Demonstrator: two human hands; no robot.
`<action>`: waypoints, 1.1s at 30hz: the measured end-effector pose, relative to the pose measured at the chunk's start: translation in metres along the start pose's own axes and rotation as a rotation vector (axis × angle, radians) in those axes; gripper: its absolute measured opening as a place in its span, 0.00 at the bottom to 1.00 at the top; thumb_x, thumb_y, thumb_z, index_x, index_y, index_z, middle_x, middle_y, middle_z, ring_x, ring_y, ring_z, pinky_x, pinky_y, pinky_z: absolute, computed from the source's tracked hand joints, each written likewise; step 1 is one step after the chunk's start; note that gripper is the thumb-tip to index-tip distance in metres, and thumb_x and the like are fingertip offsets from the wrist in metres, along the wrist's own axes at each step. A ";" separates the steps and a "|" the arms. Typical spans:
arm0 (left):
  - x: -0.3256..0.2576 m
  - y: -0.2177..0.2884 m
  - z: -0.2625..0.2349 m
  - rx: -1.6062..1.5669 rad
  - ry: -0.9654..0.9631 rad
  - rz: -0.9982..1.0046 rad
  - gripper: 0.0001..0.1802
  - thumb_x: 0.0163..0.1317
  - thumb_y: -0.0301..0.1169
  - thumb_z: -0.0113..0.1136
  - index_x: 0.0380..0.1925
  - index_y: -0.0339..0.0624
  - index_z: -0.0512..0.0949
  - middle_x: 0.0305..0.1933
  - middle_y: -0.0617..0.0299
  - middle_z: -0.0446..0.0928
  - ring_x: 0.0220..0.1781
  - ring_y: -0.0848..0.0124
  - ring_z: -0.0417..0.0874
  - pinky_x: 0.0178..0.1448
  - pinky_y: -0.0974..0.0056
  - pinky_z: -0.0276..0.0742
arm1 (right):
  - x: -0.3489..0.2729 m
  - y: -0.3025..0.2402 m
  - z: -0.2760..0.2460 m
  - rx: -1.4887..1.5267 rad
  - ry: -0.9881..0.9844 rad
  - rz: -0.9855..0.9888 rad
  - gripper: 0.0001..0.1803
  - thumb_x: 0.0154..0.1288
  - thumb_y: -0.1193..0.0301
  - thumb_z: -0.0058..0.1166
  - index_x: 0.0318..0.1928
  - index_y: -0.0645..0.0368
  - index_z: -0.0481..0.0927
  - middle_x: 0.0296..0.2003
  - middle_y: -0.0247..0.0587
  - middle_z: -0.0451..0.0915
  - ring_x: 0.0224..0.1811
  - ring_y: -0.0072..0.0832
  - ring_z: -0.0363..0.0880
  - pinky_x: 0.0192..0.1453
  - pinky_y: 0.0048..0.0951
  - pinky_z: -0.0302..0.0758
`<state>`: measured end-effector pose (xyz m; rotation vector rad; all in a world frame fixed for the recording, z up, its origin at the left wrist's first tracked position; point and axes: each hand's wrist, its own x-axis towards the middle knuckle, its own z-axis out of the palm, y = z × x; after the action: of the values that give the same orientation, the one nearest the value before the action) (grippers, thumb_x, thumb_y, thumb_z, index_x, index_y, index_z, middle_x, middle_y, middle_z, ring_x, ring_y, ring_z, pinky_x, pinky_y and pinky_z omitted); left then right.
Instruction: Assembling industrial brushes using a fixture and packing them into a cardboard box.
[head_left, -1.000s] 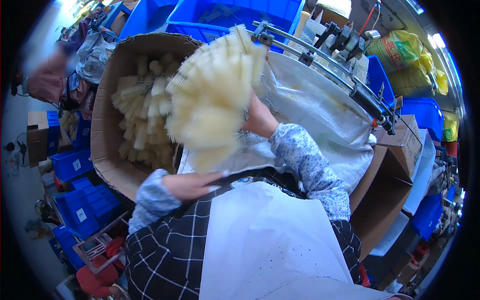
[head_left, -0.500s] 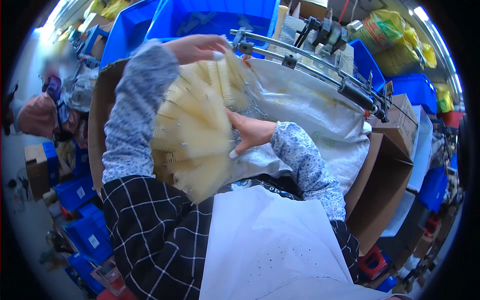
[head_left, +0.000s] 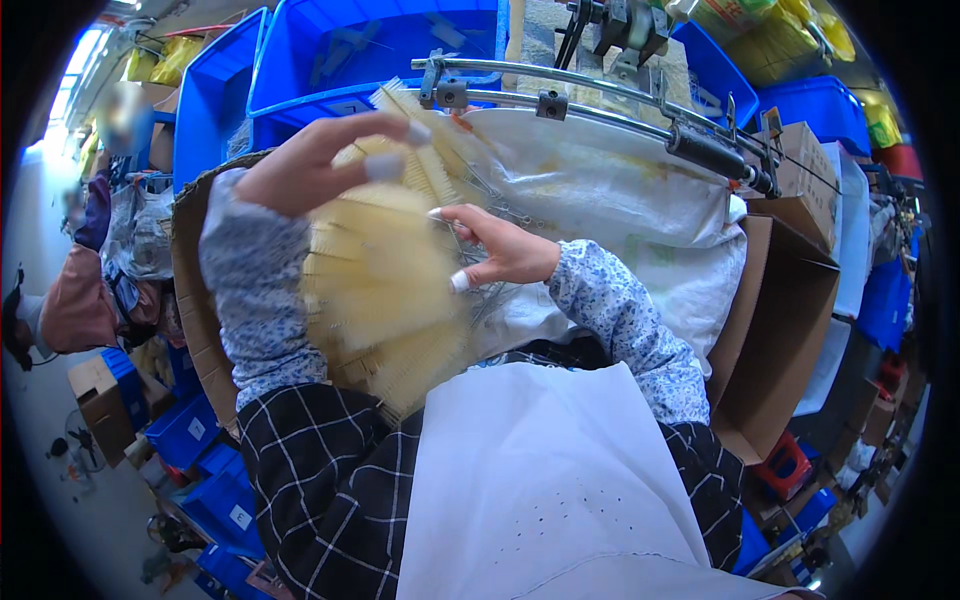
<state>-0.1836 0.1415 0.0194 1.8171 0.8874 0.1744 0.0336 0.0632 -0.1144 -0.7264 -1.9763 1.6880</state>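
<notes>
A fanned heap of pale yellow bristle brushes (head_left: pixel 375 265) with thin wire ends lies at the left in front of me, partly smeared by motion. Over its far left side my left hand (head_left: pixel 325 160) is raised, fingers stretched and apart, with nothing visible in it. White covers sit on some fingertips of both hands. At the heap's right edge, my right hand (head_left: pixel 505 248) has its index finger and thumb spread, their tips against or close beside the bristles; its other fingers are partly curled. Thin metal wires (head_left: pixel 490 195) show just beyond this hand.
A white woven sack (head_left: pixel 610 165) spreads under and right of the heap. Metal rails (head_left: pixel 550 100) cross beyond it. Blue bins (head_left: pixel 380 50) stand at the back. Cardboard edges (head_left: pixel 200 290) rise at left, an open carton (head_left: pixel 780 330) at right. Another person's sleeve (head_left: pixel 80 300) shows far left.
My left hand has come back from the far end of the heap, nearer to me and leftward. My right hand stays by the heap's right edge, its index finger now more extended. The view has shifted slightly.
</notes>
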 end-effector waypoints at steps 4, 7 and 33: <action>-0.019 0.044 -0.004 0.411 -0.402 0.078 0.22 0.50 0.36 0.59 0.46 0.41 0.70 0.51 0.57 0.69 0.58 0.61 0.65 0.61 0.57 0.56 | 0.013 0.022 0.005 0.486 0.110 0.096 0.14 0.61 0.73 0.46 0.49 0.57 0.66 0.32 0.30 0.69 0.36 0.16 0.64 0.43 0.18 0.64; -0.034 0.055 -0.001 0.752 -0.301 0.202 0.25 0.46 0.39 0.62 0.45 0.44 0.71 0.53 0.56 0.67 0.60 0.58 0.61 0.64 0.51 0.47 | 0.013 0.056 0.001 0.257 0.448 -0.061 0.09 0.62 0.76 0.43 0.44 0.58 0.69 0.32 0.30 0.70 0.36 0.16 0.64 0.43 0.17 0.64; -0.007 0.058 0.085 1.138 0.108 0.140 0.24 0.32 0.29 0.64 0.36 0.47 0.72 0.38 0.61 0.69 0.46 0.66 0.68 0.52 0.63 0.60 | -0.138 -0.028 -0.142 0.389 0.614 0.105 0.16 0.56 0.72 0.51 0.45 0.59 0.64 0.34 0.32 0.71 0.31 0.13 0.67 0.32 0.15 0.65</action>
<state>-0.1170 0.0637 0.0343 2.9437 1.0220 -0.2027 0.2266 0.0784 -0.0632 -1.0524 -1.1721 1.5857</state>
